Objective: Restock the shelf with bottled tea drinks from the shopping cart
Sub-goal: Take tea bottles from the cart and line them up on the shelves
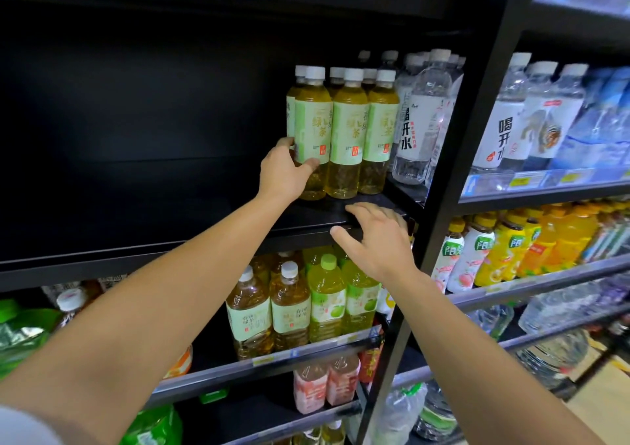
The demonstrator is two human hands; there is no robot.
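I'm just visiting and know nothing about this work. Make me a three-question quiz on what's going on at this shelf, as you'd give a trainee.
1. True or false: the left hand grips a green tea bottle standing on the black shelf.
2. Which is the right hand doing? A) holding a water bottle B) hovering open in front of the shelf's front edge, holding nothing C) gripping an orange drink
3. Fill in: just right of the green tea bottles stand clear ____ bottles.

Key: 1 true; 2 B; 3 water.
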